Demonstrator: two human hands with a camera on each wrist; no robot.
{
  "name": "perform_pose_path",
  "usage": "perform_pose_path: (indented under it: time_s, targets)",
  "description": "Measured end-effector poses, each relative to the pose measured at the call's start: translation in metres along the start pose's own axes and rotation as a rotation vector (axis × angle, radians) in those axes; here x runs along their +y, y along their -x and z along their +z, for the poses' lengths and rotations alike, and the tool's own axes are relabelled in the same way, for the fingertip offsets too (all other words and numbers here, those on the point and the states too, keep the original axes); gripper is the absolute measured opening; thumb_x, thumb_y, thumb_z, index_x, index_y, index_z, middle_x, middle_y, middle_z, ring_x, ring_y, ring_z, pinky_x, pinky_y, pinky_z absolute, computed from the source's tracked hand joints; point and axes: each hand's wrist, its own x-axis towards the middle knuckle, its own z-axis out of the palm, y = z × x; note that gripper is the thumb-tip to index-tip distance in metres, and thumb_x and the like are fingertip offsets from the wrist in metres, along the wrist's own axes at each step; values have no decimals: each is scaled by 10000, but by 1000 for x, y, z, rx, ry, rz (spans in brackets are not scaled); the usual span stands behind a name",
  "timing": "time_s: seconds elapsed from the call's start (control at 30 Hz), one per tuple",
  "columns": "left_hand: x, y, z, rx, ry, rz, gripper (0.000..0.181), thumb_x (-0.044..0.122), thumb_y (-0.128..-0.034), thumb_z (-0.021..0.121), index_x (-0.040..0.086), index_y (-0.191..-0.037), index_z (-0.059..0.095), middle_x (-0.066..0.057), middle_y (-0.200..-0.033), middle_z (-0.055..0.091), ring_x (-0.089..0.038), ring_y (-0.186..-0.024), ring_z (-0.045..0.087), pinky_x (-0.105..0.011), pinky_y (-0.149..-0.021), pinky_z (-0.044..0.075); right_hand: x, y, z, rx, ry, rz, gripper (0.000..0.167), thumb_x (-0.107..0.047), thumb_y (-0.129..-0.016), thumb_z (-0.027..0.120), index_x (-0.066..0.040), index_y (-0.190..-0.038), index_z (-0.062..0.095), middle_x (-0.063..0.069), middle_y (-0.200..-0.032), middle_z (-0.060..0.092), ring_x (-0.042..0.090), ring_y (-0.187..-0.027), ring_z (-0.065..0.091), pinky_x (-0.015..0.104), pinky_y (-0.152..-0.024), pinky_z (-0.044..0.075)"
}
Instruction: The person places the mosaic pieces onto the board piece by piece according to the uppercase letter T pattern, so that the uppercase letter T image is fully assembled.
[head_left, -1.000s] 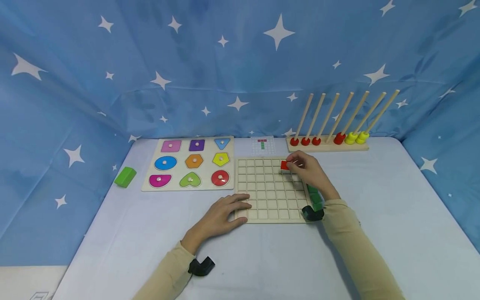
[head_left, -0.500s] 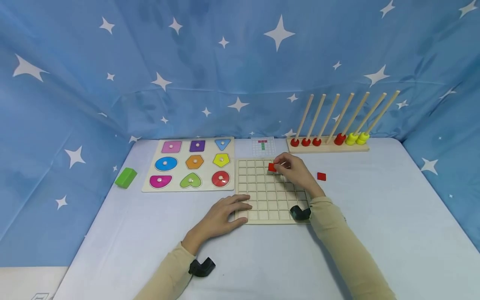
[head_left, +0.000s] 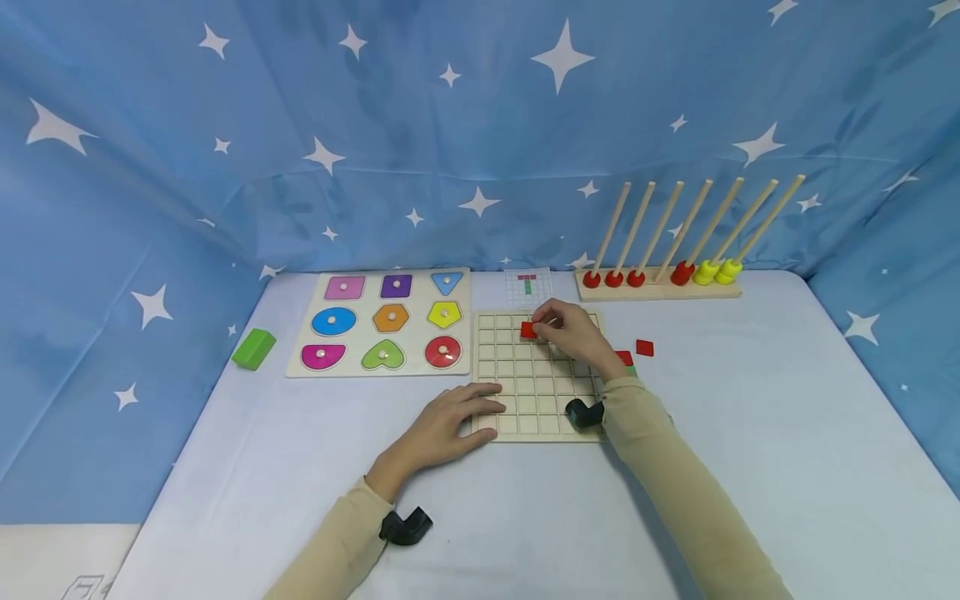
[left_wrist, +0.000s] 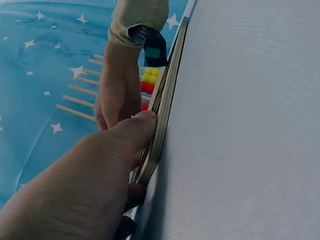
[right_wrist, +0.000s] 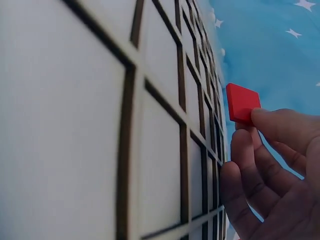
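Observation:
A red square tile (head_left: 528, 330) is pinched between thumb and fingers of the right hand (head_left: 573, 335), over the upper part of the wooden grid board (head_left: 527, 385). In the right wrist view the tile (right_wrist: 243, 103) stands tilted above the grid, held by one edge in the right hand (right_wrist: 280, 170). The left hand (head_left: 444, 427) rests with spread fingers on the board's left edge; the left wrist view shows the left hand's (left_wrist: 95, 170) thumb on the board's side (left_wrist: 167, 100). A small printed grid card (head_left: 528, 287) with a red and green T pattern lies behind the board.
Left of the board is a shape puzzle (head_left: 416, 367). A green block (head_left: 254, 349) lies at the far left. Behind right stands a peg rack (head_left: 660, 291) with red and yellow beads. Another red tile (head_left: 644, 347) lies right of the board; further red and green pieces (head_left: 624, 358) show beside the right forearm.
The right hand has moved left across the top of the board with the red tile, uncovering a red tile on the table at the right. The left hand has stayed in place.

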Motion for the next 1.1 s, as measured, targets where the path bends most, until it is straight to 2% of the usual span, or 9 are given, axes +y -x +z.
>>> perform_pose_path:
  time_s: [0.17,0.4,0.67,0.87,1.1]
  targets:
    - [0,0,0,-6,7,-7,368,408,-888,628,290,-1237,611,99,-1426,464,-110,-1325,429,-409,-1030,397,-1,-7,5,-25,33,1,127,-165,-937,578,-86,-1032,609,109,-1004,652,232,-867,631,363,-771,507]
    - [-1,-2,-1,-16,20,-24,370,404,-883,635,292,-1235,611,109,-1426,461,-95,-1322,426,-406,-1034,393,0,-14,9,-39,139,-2,111,-195,-935,581,-116,-999,625,74,-956,646,212,-858,599,356,-759,486]
    - [-1,0,0,-8,14,-19,355,398,-887,633,289,-1224,618,104,-1422,467,-97,-1325,427,-408,-1032,396,-7,-14,13,-63,206,19,100,-144,-923,584,-79,-977,637,70,-874,621,185,-760,545,315,-702,438]
    - [0,1,-3,8,12,-17,354,378,-880,648,278,-1219,623,93,-1414,477,-108,-1312,444,-408,-1021,404,-7,-14,11,-70,167,-17,126,-159,-935,561,-74,-994,633,77,-898,623,193,-778,552,322,-700,449]
    - [1,0,-2,-6,10,-3,412,427,-848,671,288,-1232,611,96,-1425,465,-111,-1326,430,-412,-1027,399,-3,-6,0,-49,68,21,199,-240,-963,532,-100,-1062,633,93,-996,635,217,-858,593,336,-722,497]
